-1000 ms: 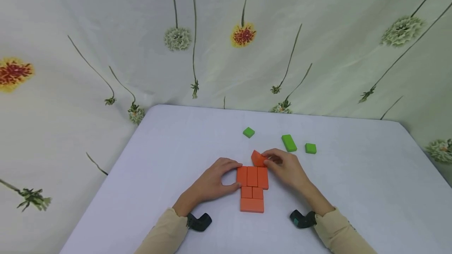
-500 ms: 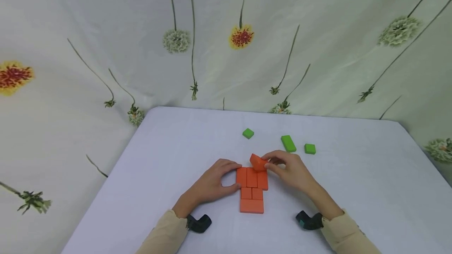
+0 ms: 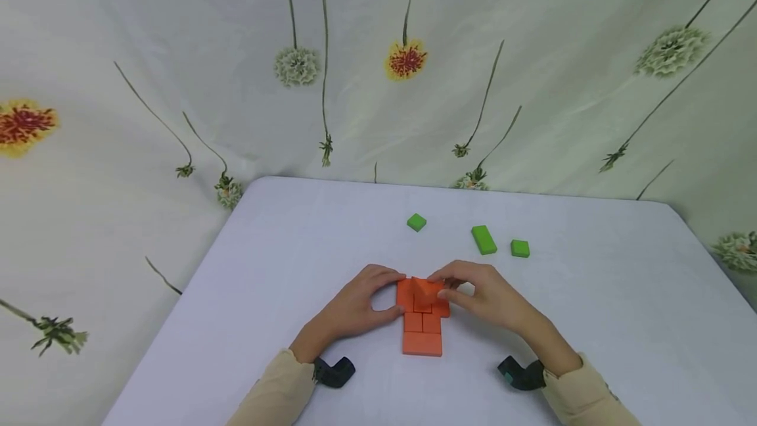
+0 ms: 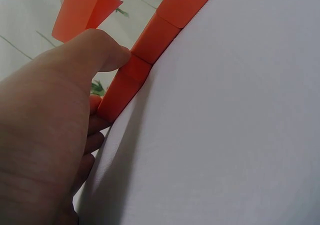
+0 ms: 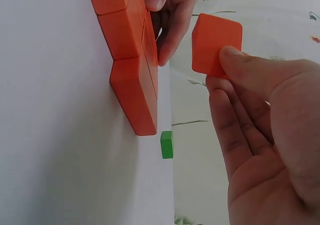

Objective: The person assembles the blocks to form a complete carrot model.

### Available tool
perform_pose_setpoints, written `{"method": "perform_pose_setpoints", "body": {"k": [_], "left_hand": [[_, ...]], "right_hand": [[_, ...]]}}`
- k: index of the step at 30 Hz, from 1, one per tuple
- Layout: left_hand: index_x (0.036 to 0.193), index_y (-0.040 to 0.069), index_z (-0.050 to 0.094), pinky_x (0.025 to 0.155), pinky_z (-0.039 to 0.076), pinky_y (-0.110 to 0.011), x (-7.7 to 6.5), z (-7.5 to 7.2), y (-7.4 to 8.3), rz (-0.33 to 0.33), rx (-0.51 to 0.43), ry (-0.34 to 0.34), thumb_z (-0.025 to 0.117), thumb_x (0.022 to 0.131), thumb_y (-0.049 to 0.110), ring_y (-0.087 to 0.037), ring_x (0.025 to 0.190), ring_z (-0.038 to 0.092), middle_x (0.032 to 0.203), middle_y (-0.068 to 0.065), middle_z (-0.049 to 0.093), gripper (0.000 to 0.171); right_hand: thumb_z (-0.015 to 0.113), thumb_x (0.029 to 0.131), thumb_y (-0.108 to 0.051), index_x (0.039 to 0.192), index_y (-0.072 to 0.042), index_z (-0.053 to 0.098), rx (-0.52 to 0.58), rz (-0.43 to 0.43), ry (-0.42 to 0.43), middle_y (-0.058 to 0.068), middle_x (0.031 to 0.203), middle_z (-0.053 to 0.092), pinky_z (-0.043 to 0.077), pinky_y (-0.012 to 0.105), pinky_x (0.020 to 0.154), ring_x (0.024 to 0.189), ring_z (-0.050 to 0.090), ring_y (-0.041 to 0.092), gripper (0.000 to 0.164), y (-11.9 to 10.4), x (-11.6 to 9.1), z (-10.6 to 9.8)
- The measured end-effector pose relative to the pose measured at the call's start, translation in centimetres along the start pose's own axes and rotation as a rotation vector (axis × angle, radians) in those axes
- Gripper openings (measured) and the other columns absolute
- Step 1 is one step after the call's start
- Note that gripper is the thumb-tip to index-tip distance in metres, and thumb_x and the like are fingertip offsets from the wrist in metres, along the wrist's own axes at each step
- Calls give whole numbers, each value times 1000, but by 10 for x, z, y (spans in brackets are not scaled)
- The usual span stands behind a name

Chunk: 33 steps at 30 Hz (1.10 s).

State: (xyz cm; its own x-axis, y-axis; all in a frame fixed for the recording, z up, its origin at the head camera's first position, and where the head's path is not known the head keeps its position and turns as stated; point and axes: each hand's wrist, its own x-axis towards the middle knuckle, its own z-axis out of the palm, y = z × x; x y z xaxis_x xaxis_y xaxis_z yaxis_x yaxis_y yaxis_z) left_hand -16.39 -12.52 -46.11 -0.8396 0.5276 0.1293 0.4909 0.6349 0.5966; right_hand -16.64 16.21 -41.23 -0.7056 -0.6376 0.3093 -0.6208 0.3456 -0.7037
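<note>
Right hand [image 3: 483, 289] pinches orange block [image 5: 216, 40], lower centre of frame; likely light, stiff, smooth: grip opposite faces. Left hand [image 3: 368, 300] pinches leftmost flat block [image 3: 404, 294].

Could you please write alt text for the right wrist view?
The right hand pinches an orange block, held clear of close-set orange blocks on a white table. The left hand touches them from the far side; a green block lies farther off.

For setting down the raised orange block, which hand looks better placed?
The right, most likely: the right hand pinches the raised orange block above the flat orange blocks. The left hand touches those blocks' left side, perhaps steadying them, and would have to leave them first.
</note>
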Motion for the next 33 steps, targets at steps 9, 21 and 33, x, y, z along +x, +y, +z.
{"method": "perform_pose_setpoints", "body": {"k": [9,21,33], "left_hand": [[142,20,61,110,51,-40,0,-1,0,6,-6,3,77,92,32,-15,132,52,138,3,60,53],[141,20,62,109,51,-39,0,0,0,23,4,15,77,92,32,-14,131,52,138,3,60,53],[142,21,61,110,50,-40,-1,-2,2,-4,-9,7,77,92,32,-15,133,51,139,3,59,54]], "right_hand": [[78,92,-15,117,-16,77,104,-14,-140,-6,103,76,59,29,80,90,67,6,24,3,-5,3],[80,90,-11,112,-16,78,110,-57,-206,-4,101,75,61,28,77,86,67,5,22,-1,-6,6],[78,88,-1,110,-17,78,-36,-27,-320,-11,102,73,59,22,79,87,64,-1,27,-12,-5,3]]}}
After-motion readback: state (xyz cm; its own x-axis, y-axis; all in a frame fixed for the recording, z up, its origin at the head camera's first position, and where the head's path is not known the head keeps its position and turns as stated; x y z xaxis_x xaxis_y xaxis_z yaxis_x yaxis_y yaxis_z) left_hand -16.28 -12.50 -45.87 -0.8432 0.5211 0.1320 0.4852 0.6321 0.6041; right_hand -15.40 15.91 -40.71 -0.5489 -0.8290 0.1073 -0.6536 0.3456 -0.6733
